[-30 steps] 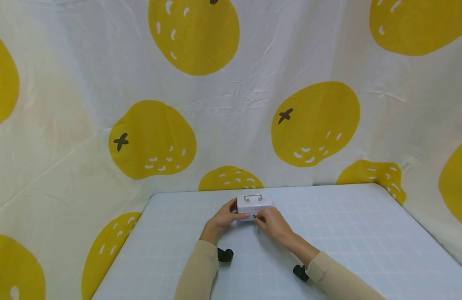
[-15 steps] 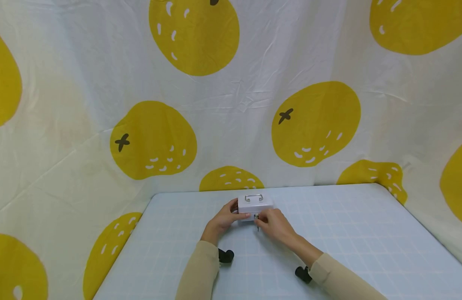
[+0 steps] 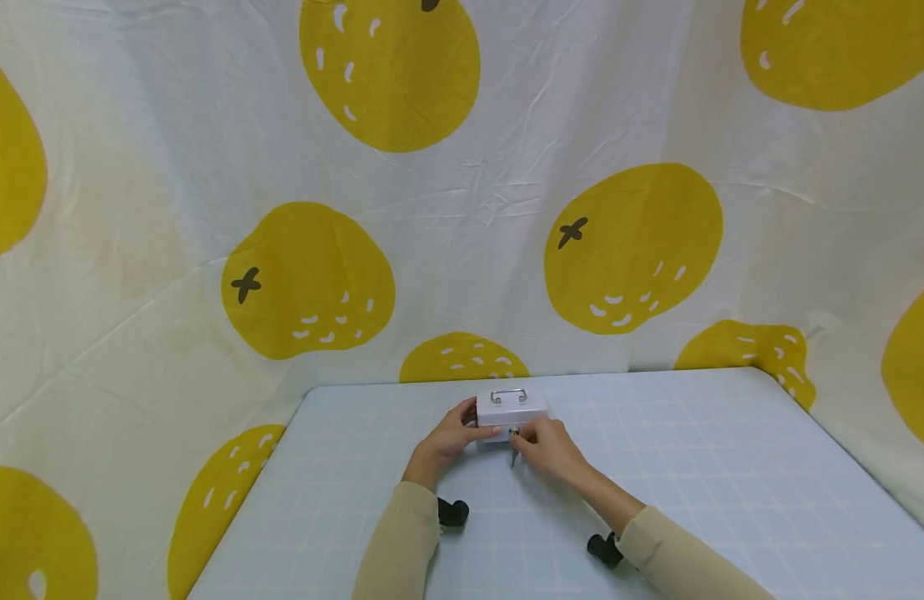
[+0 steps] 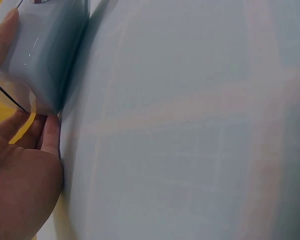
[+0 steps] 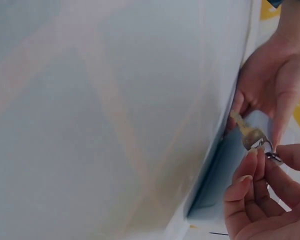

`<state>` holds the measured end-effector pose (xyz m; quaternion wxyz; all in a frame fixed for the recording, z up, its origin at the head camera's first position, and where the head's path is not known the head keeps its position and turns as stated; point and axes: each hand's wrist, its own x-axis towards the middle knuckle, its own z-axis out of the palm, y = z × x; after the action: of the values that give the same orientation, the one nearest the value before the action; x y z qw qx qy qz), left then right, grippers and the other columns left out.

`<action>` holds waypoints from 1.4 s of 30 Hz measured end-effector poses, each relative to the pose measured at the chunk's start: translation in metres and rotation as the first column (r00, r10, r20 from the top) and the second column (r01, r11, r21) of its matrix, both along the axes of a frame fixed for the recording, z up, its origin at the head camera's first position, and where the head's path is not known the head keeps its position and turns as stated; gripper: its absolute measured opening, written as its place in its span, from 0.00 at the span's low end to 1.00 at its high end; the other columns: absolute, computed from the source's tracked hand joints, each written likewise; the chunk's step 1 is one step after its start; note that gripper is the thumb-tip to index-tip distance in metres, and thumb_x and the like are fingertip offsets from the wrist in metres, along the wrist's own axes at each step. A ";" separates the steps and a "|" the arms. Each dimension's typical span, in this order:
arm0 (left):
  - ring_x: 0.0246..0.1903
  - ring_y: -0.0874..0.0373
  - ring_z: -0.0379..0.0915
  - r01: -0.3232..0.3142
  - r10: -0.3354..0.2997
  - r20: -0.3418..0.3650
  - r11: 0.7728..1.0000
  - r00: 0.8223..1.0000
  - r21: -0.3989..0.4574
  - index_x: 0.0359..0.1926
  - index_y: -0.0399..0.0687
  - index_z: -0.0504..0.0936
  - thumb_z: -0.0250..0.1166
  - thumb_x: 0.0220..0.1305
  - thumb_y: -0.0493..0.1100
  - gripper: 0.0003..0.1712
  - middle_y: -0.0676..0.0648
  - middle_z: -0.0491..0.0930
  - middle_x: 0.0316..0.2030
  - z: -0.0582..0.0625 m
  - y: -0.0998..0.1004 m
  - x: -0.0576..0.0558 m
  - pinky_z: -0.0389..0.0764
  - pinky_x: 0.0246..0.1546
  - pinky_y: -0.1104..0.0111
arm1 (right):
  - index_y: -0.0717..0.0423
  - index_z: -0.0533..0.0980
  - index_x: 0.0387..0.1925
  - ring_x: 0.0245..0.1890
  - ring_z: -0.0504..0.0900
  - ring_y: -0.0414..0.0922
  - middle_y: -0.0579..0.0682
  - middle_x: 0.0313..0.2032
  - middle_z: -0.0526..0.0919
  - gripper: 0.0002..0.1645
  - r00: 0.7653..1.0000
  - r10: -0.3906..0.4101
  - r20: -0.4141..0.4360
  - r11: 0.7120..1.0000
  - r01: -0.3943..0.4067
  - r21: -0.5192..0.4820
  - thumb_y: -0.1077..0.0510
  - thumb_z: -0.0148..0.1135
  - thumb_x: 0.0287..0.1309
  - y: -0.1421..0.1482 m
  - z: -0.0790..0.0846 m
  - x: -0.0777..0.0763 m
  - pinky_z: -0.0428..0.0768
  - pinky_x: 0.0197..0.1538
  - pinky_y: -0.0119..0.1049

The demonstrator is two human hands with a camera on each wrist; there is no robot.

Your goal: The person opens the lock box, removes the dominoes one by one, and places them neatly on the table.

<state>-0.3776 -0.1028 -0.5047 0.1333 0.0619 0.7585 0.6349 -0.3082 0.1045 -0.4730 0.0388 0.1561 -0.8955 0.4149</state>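
A small white cash box (image 3: 511, 410) with a wire handle on its lid stands on the table, its lid down. My left hand (image 3: 448, 437) holds its left end, thumb along the front face and fingers at the side. My right hand (image 3: 549, 447) is at the round lock (image 3: 514, 432) on the front, thumb and forefinger pinching what looks like a key there. A second key (image 5: 252, 137) hangs from the ring by those fingertips in the right wrist view. The pinched key is mostly hidden by the fingers.
The table (image 3: 701, 467) has a pale blue checked cover. Behind it hangs a white curtain (image 3: 469, 275) printed with yellow fruit. Black wrist cameras stick out near both sleeves, one on the left (image 3: 453, 512) and one on the right (image 3: 604, 550).
The right fingers have shifted slightly at the lock, and the hanging key has swung a little to the left. The left hand and cash box stay in place.
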 end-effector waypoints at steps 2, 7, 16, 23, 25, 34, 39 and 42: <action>0.69 0.45 0.64 -0.003 0.003 0.001 1.000 1.000 -0.002 0.77 0.45 0.62 0.83 0.51 0.47 0.57 0.43 0.68 0.71 0.000 0.000 0.000 0.60 0.74 0.45 | 0.61 0.84 0.23 0.18 0.68 0.38 0.42 0.15 0.73 0.15 1.000 0.007 0.018 1.000 -0.007 -0.008 0.61 0.64 0.66 0.000 -0.001 -0.001 0.65 0.21 0.28; 0.69 0.45 0.64 -0.010 0.010 0.013 1.000 1.000 -0.005 0.77 0.45 0.62 0.83 0.50 0.48 0.58 0.42 0.68 0.72 -0.003 0.000 -0.002 0.61 0.74 0.46 | 0.63 0.83 0.22 0.16 0.66 0.37 0.42 0.14 0.71 0.16 0.999 0.010 0.049 1.000 -0.008 -0.024 0.62 0.60 0.66 -0.001 -0.003 -0.003 0.63 0.20 0.27; 0.69 0.45 0.64 -0.005 0.005 0.014 1.000 1.000 0.000 0.78 0.44 0.60 0.83 0.50 0.47 0.59 0.42 0.68 0.71 -0.002 0.000 -0.002 0.62 0.74 0.46 | 0.63 0.81 0.19 0.16 0.68 0.37 0.42 0.13 0.73 0.18 0.997 -0.010 0.076 0.998 0.015 -0.068 0.61 0.60 0.65 0.000 -0.004 -0.002 0.66 0.21 0.29; 0.69 0.45 0.64 0.001 -0.001 0.013 1.000 1.000 0.010 0.78 0.44 0.60 0.83 0.51 0.46 0.58 0.42 0.68 0.71 -0.002 -0.001 -0.002 0.61 0.74 0.47 | 0.62 0.84 0.25 0.21 0.71 0.39 0.45 0.18 0.77 0.16 0.983 -0.039 0.179 0.986 0.067 -0.153 0.60 0.61 0.68 0.000 -0.002 0.003 0.70 0.25 0.30; 0.69 0.45 0.64 0.000 0.000 0.008 1.000 1.000 -0.002 0.78 0.43 0.60 0.83 0.51 0.47 0.58 0.42 0.68 0.72 -0.002 -0.001 -0.001 0.61 0.74 0.46 | 0.63 0.84 0.27 0.22 0.72 0.40 0.47 0.20 0.79 0.15 0.972 -0.040 0.231 0.976 0.088 -0.200 0.60 0.61 0.69 0.000 -0.001 0.005 0.72 0.25 0.31; 0.70 0.44 0.63 -0.003 0.003 0.006 1.000 1.000 -0.019 0.78 0.43 0.59 0.83 0.51 0.47 0.59 0.40 0.67 0.72 -0.001 -0.001 0.000 0.61 0.74 0.46 | 0.72 0.82 0.41 0.26 0.75 0.42 0.52 0.28 0.80 0.15 0.878 0.043 0.477 0.868 0.204 -0.453 0.60 0.59 0.70 0.000 -0.004 0.006 0.74 0.29 0.32; 0.70 0.44 0.62 -0.002 0.002 0.001 1.000 1.000 -0.017 0.78 0.42 0.59 0.83 0.51 0.47 0.59 0.40 0.66 0.73 -0.002 -0.001 -0.001 0.61 0.74 0.47 | 0.75 0.76 0.50 0.29 0.73 0.41 0.51 0.31 0.77 0.17 0.797 0.164 0.582 0.743 0.288 -0.604 0.61 0.55 0.72 0.001 -0.004 0.005 0.72 0.31 0.30; 0.71 0.44 0.62 -0.002 0.002 0.000 1.000 1.000 -0.010 0.78 0.43 0.59 0.83 0.51 0.46 0.58 0.40 0.66 0.73 -0.002 0.000 -0.001 0.61 0.74 0.47 | 0.74 0.75 0.51 0.31 0.72 0.42 0.51 0.32 0.77 0.16 0.769 0.217 0.601 0.681 0.322 -0.658 0.62 0.53 0.73 0.000 -0.005 0.004 0.72 0.33 0.30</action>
<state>-0.3790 -0.1033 -0.5068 0.1333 0.0605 0.7618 0.6310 -0.3041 0.1043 -0.4782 -0.1951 -0.0504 -0.6156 0.7618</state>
